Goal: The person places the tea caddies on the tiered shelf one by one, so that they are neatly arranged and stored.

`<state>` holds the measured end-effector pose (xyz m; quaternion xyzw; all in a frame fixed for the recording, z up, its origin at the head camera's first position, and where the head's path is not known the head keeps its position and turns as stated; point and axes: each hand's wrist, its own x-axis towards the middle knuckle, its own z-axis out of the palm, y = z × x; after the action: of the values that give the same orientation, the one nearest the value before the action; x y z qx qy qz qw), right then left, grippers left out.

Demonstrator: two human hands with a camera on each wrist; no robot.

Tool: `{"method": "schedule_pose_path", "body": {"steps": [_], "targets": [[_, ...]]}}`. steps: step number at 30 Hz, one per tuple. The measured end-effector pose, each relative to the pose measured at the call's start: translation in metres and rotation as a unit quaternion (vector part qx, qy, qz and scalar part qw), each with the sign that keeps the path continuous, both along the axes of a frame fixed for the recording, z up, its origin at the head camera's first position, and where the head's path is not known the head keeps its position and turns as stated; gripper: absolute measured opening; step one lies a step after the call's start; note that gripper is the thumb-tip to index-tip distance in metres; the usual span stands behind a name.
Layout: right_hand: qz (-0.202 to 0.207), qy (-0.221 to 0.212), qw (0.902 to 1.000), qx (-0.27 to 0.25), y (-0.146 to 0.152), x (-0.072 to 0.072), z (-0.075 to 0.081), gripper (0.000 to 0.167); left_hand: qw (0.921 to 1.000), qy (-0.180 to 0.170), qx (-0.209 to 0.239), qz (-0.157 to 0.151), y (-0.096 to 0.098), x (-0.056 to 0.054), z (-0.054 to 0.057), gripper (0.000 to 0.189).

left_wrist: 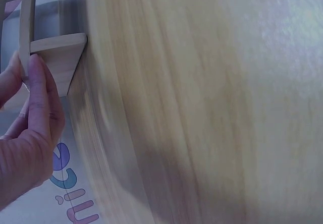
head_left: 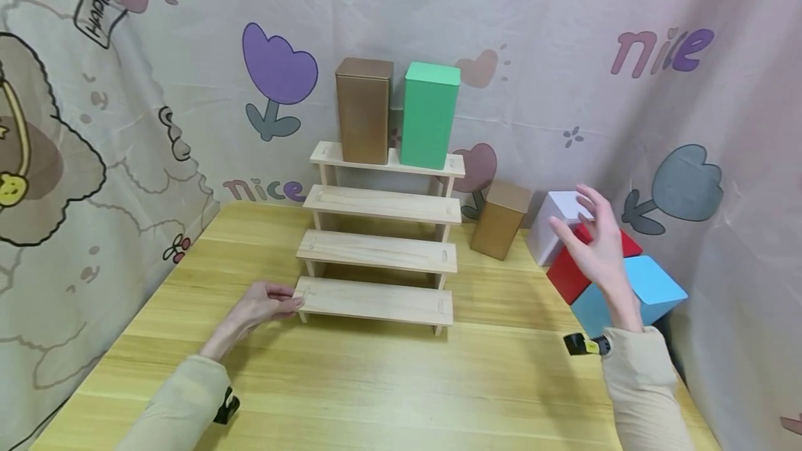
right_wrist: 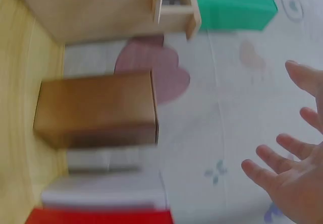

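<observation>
A wooden tiered shelf (head_left: pixel 376 299) stands on the table, its bottom step nearest me. At that step's left end my left hand (head_left: pixel 266 306) pinches the board between thumb and fingers; the left wrist view shows this hand (left_wrist: pixel 33 118) on the edge of the wooden board (left_wrist: pixel 58 45). My right hand (head_left: pixel 598 246) is raised at the right with fingers spread, holding nothing. In the head view it overlaps a red box (head_left: pixel 567 275), a white box (head_left: pixel 548 228) and a blue box (head_left: pixel 658 287). A bronze box (head_left: pixel 501 220) stands left of these, apart from the right hand.
On the top step stand a brown box (head_left: pixel 363 113) and a green box (head_left: pixel 430 117), side by side with a gap between them. A printed curtain (head_left: pixel 532 33) hangs behind the wooden table (head_left: pixel 351 388) and along both sides.
</observation>
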<state>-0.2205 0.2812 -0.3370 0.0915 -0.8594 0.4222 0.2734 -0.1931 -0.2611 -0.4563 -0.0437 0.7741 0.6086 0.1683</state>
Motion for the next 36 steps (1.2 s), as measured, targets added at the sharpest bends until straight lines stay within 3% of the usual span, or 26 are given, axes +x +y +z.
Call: {"method": "schedule_pose_path", "body": {"steps": [5, 14, 20, 24, 36], "targets": [[-0.061, 0.014, 0.9978, -0.022, 0.027, 0.017, -0.011, 0.072, 0.9999, 0.006, -0.009, -0.006, 0.000, 0.001, -0.001, 0.052], [-0.172, 0.009, 0.9844, -0.036, 0.064, 0.045, -0.031, 0.066, 1.0000, 0.005, -0.005, -0.003, 0.000, 0.001, -0.001, 0.051], [-0.200, 0.042, 0.9782, -0.039, 0.083, 0.052, -0.046, 0.058, 1.0000, 0.003, -0.004, -0.003, 0.000, 0.000, -0.001, 0.053], [-0.219, 0.041, 0.9737, -0.048, 0.093, 0.056, -0.055, 0.055, 1.0000, 0.004, -0.004, -0.003, 0.000, 0.001, -0.001, 0.053], [-0.234, -0.063, 0.9653, -0.097, 0.106, 0.067, -0.079, 0.063, 1.0000, 0.005, -0.005, 0.004, 0.000, 0.001, -0.001, 0.051]]}}
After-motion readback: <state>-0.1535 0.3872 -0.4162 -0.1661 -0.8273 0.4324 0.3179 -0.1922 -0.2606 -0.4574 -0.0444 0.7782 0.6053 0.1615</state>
